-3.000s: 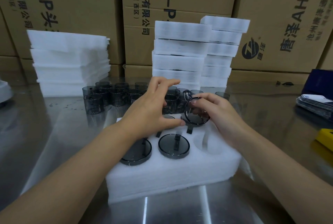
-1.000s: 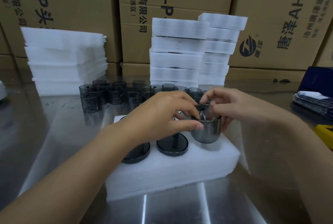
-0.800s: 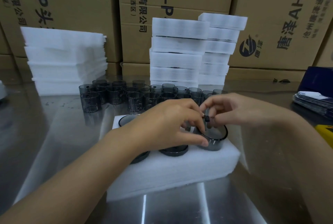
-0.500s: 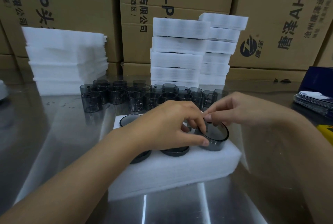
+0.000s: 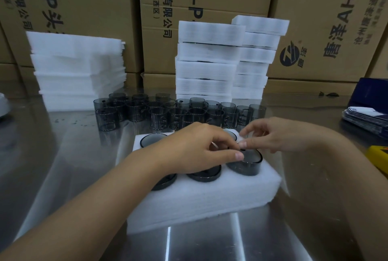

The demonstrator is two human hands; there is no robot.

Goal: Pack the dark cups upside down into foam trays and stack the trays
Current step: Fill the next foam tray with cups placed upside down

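Your left hand (image 5: 195, 149) pinches the upside-down dark cup (image 5: 249, 167) sitting in the front-right pocket of the foam tray (image 5: 210, 197) on the tabletop (image 5: 63, 166); your right hand (image 5: 279, 134) rests relaxed, straight fingertips on its base

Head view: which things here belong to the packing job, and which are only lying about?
Job: foam tray; half-seated cup, with left hand and right hand at it; loose cups; stacked trays; foam pile.
Lying about: cardboard boxes; yellow object; paper stack.
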